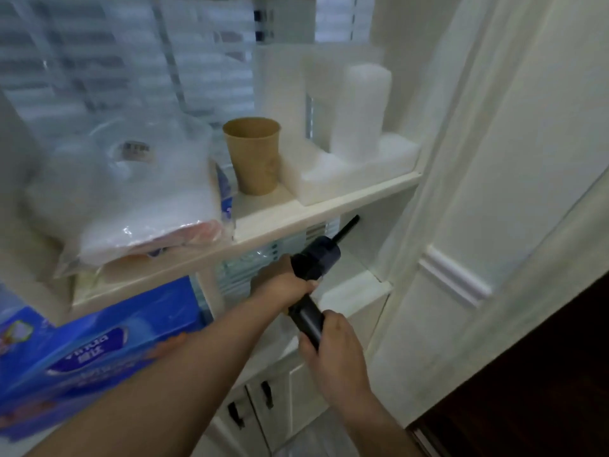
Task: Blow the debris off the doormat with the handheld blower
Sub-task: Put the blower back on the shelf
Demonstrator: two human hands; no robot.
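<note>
The black handheld blower [315, 262] is held in front of a white shelf unit, its thin nozzle pointing up and right under the upper shelf. My left hand [281, 285] grips the blower where the body meets the handle. My right hand [333, 344] grips the lower end of the black handle. No doormat is in view.
The white shelf [316, 212] carries a brown paper cup [253, 155], white foam packing [349, 133] and plastic-wrapped white rolls [131, 186]. A blue tissue pack [92, 344] sits at lower left. Cabinet doors with dark handles [267, 395] are below. A white door panel [494, 192] stands at right, with a dark opening [534, 390] beyond it.
</note>
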